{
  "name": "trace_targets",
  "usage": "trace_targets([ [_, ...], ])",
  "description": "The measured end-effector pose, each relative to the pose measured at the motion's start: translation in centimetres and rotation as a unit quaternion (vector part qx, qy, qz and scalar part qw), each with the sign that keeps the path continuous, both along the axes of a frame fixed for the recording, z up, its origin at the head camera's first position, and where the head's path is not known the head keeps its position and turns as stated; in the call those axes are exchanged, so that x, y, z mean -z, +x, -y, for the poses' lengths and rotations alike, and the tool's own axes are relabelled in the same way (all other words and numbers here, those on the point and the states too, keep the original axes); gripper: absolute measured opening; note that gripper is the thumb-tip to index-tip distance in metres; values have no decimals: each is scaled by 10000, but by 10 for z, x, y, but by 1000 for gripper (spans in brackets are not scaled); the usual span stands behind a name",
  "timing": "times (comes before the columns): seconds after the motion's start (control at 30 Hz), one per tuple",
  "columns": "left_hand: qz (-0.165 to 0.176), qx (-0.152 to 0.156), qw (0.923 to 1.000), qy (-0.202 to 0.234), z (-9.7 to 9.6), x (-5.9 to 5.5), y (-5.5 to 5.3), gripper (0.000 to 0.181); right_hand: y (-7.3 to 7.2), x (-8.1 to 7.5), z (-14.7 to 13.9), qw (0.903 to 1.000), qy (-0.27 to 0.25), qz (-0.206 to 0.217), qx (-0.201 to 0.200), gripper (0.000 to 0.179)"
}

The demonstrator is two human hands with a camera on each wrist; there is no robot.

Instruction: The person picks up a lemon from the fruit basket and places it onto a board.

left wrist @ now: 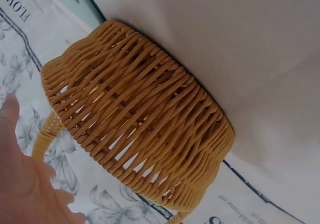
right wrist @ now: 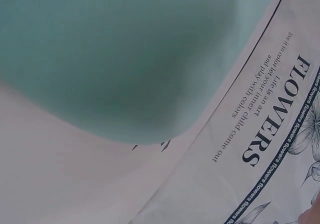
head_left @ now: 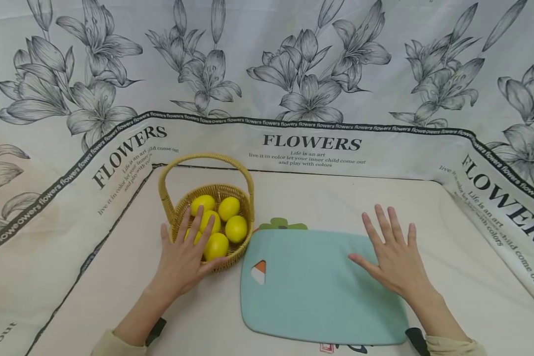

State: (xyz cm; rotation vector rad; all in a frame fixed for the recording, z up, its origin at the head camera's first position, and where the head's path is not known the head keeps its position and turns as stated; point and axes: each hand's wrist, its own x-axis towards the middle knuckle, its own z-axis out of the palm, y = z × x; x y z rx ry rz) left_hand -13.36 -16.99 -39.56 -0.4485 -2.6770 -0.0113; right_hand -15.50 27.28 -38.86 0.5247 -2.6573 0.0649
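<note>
My left hand (head_left: pixel 182 262) is spread with straight fingers over the near side of a yellow-brown wicker basket (head_left: pixel 237 258), holding nothing. Several smooth yellow oval things (head_left: pixel 216 246), lemon-like, lie in the basket, partly hidden by the fingers. In the left wrist view, the woven side of the basket (left wrist: pixel 140 119) fills the middle, with part of my left hand (left wrist: pixel 25 189) at the lower left. Over the right part of a light blue-green cutting board (head_left: pixel 311 287), my right hand (head_left: pixel 396 259) is also spread and holds nothing. The right wrist view shows the board's rounded corner (right wrist: pixel 135 94).
The basket's tall arched handle (head_left: pixel 204 156) stands upright. A flat green shape (head_left: pixel 289 224) peeks out behind the board's far edge. Orange and white show through the board's handle hole. A flower-printed cloth (head_left: pixel 311 99) rises behind and beside the pale table surface (head_left: pixel 329 198).
</note>
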Motion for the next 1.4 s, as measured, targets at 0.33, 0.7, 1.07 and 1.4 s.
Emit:
trace_targets([
  [0.33,579,-520,9956,519,20,16,8,96,-1,0,11,10000,60,55,-14,96],
  [0.7,863,-805,9874,1055,33,30,8,96,-4,-3,19,9998,26,205,-18,100],
  [1.07,2095,-1118,9531,1878,40,36,0,107,-10,-11,35,9994,-164,223,-210,101],
  [1.4,2357,-1056,9411,2182,48,38,-2,112,-19,-22,90,9947,-203,240,-982,100],
])
